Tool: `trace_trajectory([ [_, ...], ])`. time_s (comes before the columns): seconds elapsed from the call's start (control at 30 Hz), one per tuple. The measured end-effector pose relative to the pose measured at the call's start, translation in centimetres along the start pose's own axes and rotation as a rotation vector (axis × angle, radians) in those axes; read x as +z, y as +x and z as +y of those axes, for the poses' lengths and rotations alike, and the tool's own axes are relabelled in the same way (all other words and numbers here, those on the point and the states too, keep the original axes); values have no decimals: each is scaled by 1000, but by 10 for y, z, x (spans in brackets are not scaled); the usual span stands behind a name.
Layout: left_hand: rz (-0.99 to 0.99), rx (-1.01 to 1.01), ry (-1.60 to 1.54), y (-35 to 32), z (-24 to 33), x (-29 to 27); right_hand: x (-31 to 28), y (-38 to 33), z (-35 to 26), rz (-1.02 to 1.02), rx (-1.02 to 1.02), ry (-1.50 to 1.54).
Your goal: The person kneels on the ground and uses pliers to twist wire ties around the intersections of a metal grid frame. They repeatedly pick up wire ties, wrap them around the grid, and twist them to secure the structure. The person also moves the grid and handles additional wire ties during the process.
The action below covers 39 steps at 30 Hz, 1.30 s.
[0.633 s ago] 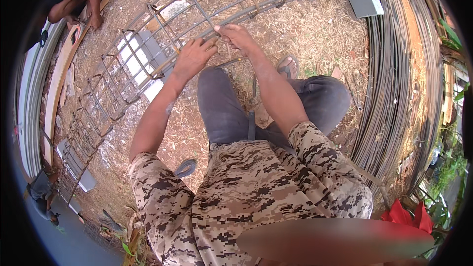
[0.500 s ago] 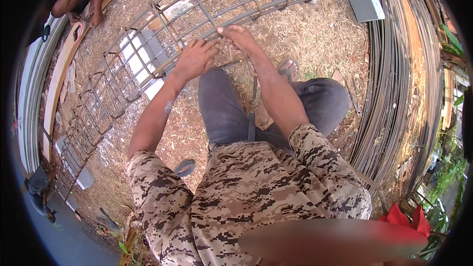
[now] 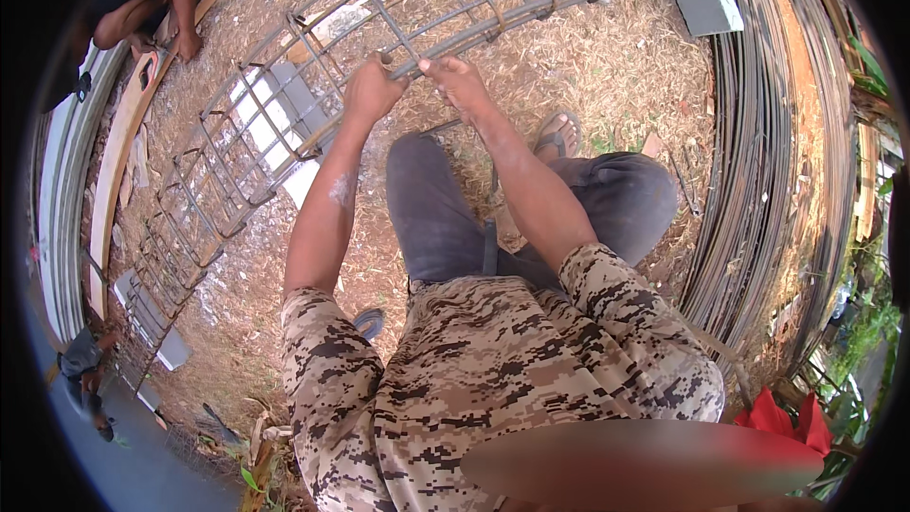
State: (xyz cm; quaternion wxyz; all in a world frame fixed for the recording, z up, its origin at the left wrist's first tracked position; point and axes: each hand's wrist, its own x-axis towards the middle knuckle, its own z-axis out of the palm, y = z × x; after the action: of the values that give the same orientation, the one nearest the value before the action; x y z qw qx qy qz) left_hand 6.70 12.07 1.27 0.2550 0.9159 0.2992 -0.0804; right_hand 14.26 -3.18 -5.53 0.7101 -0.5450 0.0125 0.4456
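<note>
Steel cage [image 3: 384, 16] lies ahead of us, crossing the head view from upper right to lower left, its long bars drawn into an arc by the lens. We note both bare hands at its near edge, just beside each other. Left hand [image 3: 373, 93]: fingers curled over toward the near bars, thumb reaching to the right; we cannot tell whether they close on a bar. Right hand [image 3: 459, 87]: thumb and forefinger brought together at the near long bars, just right of the left thumb; we cannot tell whether they pinch a bar or something thinner. Grey trousers [image 3: 427, 199] show below the hands, both knees bent; a foot in a sandal [image 3: 556, 137] rests on the straw-strewn ground. Under the cage we see one white and grey block [image 3: 305, 100] left of the hands and another pale block well to the right. Pile of rods [image 3: 735, 161] lies along the right side. At upper left a co-worker's hand [image 3: 188, 45] is beside a wooden plank [image 3: 118, 166].
</note>
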Motion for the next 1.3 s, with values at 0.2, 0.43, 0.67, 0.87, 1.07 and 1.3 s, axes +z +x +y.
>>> trace_trajectory([
  [0.2, -296, -411, -1016, 34, 4, -14, 11, -5, 17, 55, -165, 114],
  [0.43, -577, -549, -683, 57, -9, -20, 10, -3, 23, 100, -217, 97],
  [0.67, -747, -562, -896, 87, -27, -1, 9, -4, 24, 105, -228, 62],
  [0.87, -697, -618, -955, 90, -22, 14, 0, -15, 7, 29, -196, -235],
  [1.07, -500, -528, -1099, 73, -16, 12, 1, -27, -9, 55, -112, -476],
  [1.3, 26, -20, -842, 8, -2, -4, 11, -49, -33, 109, 86, -127],
])
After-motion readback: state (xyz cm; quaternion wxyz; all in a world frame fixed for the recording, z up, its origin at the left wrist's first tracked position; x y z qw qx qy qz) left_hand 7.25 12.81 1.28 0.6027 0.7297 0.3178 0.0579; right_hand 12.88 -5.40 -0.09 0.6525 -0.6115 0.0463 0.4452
